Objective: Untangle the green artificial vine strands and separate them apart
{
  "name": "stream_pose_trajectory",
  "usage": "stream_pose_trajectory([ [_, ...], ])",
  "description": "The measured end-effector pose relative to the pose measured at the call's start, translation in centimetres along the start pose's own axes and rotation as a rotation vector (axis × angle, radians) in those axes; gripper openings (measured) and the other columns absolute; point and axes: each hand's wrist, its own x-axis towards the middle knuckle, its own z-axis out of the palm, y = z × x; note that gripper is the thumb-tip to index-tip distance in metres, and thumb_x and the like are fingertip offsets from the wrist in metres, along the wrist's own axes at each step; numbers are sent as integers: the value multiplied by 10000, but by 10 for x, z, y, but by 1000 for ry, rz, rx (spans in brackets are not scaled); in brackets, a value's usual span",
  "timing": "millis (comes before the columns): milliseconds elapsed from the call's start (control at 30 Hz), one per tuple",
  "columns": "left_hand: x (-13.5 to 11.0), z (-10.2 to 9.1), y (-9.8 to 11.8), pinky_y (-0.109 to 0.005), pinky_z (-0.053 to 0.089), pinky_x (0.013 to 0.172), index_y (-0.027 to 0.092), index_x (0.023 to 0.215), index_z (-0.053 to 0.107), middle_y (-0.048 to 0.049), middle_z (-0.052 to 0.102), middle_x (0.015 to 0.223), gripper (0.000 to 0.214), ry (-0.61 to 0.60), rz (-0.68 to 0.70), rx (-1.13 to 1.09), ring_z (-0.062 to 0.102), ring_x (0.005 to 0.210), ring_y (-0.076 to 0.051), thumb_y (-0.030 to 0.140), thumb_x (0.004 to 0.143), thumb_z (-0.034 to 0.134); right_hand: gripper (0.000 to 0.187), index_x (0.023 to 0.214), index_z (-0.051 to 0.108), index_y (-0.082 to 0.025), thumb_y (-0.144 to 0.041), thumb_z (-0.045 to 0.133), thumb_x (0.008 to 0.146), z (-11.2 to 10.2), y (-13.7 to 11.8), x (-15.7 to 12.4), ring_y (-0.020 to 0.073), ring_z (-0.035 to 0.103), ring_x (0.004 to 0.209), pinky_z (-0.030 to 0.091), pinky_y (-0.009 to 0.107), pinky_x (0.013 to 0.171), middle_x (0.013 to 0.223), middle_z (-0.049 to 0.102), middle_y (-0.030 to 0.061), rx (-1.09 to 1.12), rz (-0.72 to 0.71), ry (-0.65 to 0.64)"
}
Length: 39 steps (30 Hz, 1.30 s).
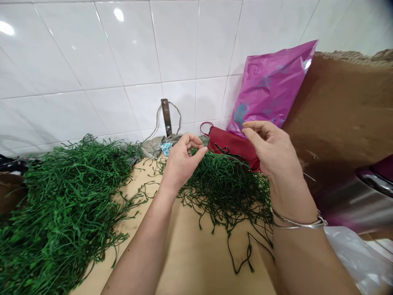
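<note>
Overlapping green strands [225, 188] hiding red handbag [233, 143]

Brightness: I'm getting a bright, fairly even picture, with the white glazed wall tiles [92, 53] almost shining.
Light source: It seems to fall from above, though I can't pin down the lamp from here.
Glare: I see small white hot spots on the tiles at far left, a sharp glint on the pink plastic bag [270, 82], and a broad sheen on the steel surface [365, 200] at right.
Shadows: They're soft, and darkest among the green strands [227, 192].
Distortion: My wide view bends the tile joints, stretching everything toward the edges.
Focus: The strands read fairly crisply, with no motion blur; the top right corner falls dark and soft.
</note>
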Motion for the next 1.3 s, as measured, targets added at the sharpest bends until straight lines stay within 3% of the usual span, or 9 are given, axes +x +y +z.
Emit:
stream_pose_trajectory([
  [100, -3, 1, 5, -256, 352, 623, 196, 931, 577, 18, 680, 844, 139, -12, 21, 27, 461, 627, -83, 259, 852, 672, 207, 1033, 703, -240, -335, 679, 851, 8, -19, -9, 226, 676, 1035, 512, 435, 992, 1099, 740, 72, 31, -106, -128],
  [233, -4, 1, 9, -236, 388, 658, 200, 895, 504, 21, 661, 816, 164, -103, -2, -164, 551, 705, -90, 236, 857, 659, 432, 1237, 647, -253, -365, 728, 827, 24, -32, -21, 229, 625, 1221, 501, 413, 1049, 1289, 695, 71, 252, 3, -539],
  [367, -2, -6, 9, -220, 389, 667, 204, 877, 435, 50, 627, 737, 188, -164, -87, -300, 545, 673, -76, 186, 869, 622, 362, 1175, 664, -224, -389, 707, 856, 32, -25, -23, 204, 666, 1077, 540, 368, 945, 1199, 718, 70, 265, 15, -721],
  [700, 1, -18, 4, -257, 392, 641, 160, 1087, 609, -12, 733, 839, 266, -244, -166, -1, 553, 663, -116, 342, 896, 636, 190, 865, 646, -183, -286, 504, 940, 28, -19, -20, 128, 506, 612, 387, 267, 591, 665, 566, -21, -243, -148, -680],
  [800, 3, -17, -1, -273, 440, 728, 158, 893, 717, -31, 743, 857, 187, -358, -160, 74, 620, 765, -146, 312, 892, 610, 196, 802, 651, -192, -246, 516, 933, 24, -17, -18, 136, 531, 631, 374, 271, 610, 693, 620, -8, -376, -272, -622],
  [933, 5, -13, -7, -273, 457, 781, 165, 801, 738, -24, 727, 797, 284, -346, -130, -33, 634, 793, -153, 347, 918, 555, 197, 908, 694, -207, -204, 500, 945, 20, -9, -13, 167, 631, 736, 424, 274, 687, 830, 723, 20, -408, -403, -652],
  [1067, 6, -9, -7, -259, 446, 754, 168, 845, 753, -18, 721, 793, 296, -254, -100, -66, 629, 785, -146, 359, 929, 543, 226, 933, 682, -201, -234, 462, 973, 39, 4, -15, 221, 651, 813, 443, 315, 778, 892, 739, 75, -502, -481, -417],
  [1200, 1, -7, 6, -263, 428, 721, 167, 805, 742, -18, 719, 780, 276, -147, -118, 51, 618, 756, -148, 312, 931, 544, 224, 934, 662, -219, -275, 448, 972, 63, 23, -20, 222, 644, 853, 443, 316, 829, 916, 731, 74, -417, -353, -256],
  [1300, -11, -6, 27, -246, 437, 717, 173, 767, 725, -3, 703, 740, 245, -243, -44, -45, 616, 738, -137, 275, 920, 563, 201, 878, 640, -217, -266, 452, 931, 58, 41, -14, 217, 627, 739, 460, 324, 753, 775, 695, 58, -384, -153, -122],
])
